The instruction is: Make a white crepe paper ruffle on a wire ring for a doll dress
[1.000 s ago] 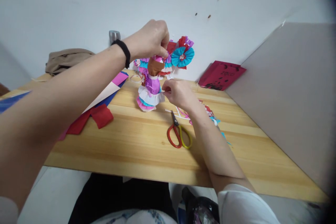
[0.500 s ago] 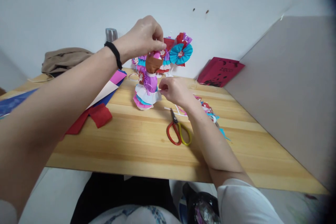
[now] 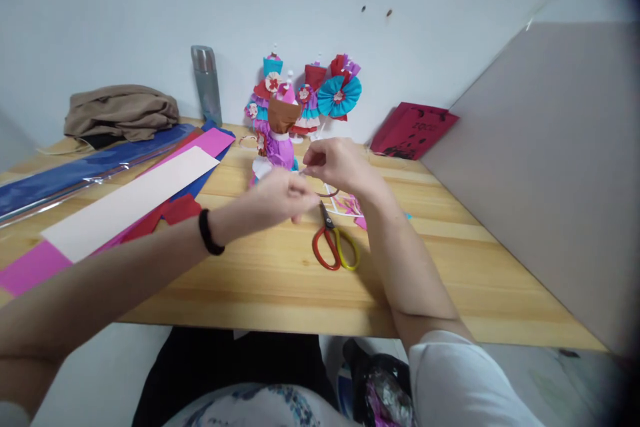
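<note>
A small dress form (image 3: 281, 137) in brown and purple crepe paper stands upright on the table, its skirt partly hidden by my left hand. My left hand (image 3: 287, 197) is low in front of the skirt, fingers pinched; what they hold is too small to name. Close by on the right, my right hand (image 3: 327, 161) is also pinched, beside the skirt, its fingertips on something I cannot make out. A thin brownish loop (image 3: 327, 194) shows just below the right hand. Scissors with one red and one yellow handle (image 3: 331, 233) lie below both hands.
Strips of pink and cream paper (image 3: 133, 203) lie at left, beside a blue packet (image 3: 95, 163). Behind them are a brown cloth (image 3: 120, 111) and a grey flask (image 3: 207, 87). More decorated forms (image 3: 314, 97) stand by the wall. A magenta bag (image 3: 414, 131) leans at right.
My left hand has come down from the top of the dress form to the front of its skirt. My right hand has stayed beside the skirt. The view has shifted slightly.
</note>
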`<action>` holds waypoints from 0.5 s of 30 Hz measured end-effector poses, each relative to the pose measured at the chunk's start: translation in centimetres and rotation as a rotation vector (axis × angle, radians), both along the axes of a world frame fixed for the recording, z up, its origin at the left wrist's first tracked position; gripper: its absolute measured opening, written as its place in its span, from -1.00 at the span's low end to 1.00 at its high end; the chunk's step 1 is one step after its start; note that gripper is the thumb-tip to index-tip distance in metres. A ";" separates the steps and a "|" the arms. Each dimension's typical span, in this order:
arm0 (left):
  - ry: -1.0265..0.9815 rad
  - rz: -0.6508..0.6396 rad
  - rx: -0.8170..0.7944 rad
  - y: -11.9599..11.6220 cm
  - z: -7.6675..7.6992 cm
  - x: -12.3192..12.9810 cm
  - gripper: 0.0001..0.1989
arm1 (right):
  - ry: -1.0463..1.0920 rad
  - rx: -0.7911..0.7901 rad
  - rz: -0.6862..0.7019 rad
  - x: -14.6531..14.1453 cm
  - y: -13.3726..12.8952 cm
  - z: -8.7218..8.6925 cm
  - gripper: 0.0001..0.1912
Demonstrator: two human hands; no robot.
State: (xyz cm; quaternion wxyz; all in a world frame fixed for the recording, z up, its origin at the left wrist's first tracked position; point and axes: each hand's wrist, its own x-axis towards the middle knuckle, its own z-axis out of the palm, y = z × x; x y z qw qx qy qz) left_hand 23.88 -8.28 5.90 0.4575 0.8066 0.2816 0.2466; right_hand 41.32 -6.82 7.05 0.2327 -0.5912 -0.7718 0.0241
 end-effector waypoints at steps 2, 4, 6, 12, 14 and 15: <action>-0.055 0.051 -0.328 -1.2 -2.7 0.8 -0.86 | 0.045 -0.034 -0.002 0.0 -0.2 0.2 -0.93; -0.183 0.099 -0.499 -1.8 -4.4 2.0 -0.88 | 0.072 -0.053 -0.012 0.1 -0.2 0.2 -0.92; -0.324 0.131 -0.576 -2.0 -5.1 3.5 -0.87 | 0.081 -0.071 -0.013 0.1 -0.1 0.2 -0.92; -0.449 0.198 -0.657 -2.2 -4.9 7.9 -0.92 | 0.062 -0.108 -0.022 0.2 0.5 -0.2 -0.97; -0.491 0.265 -0.701 -2.2 -4.8 8.6 -0.83 | 0.071 -0.106 -0.028 0.1 0.4 -0.2 -0.96; -0.519 0.288 -0.728 -2.2 -4.8 8.7 -0.80 | 0.082 -0.101 -0.032 0.1 0.3 -0.1 -0.93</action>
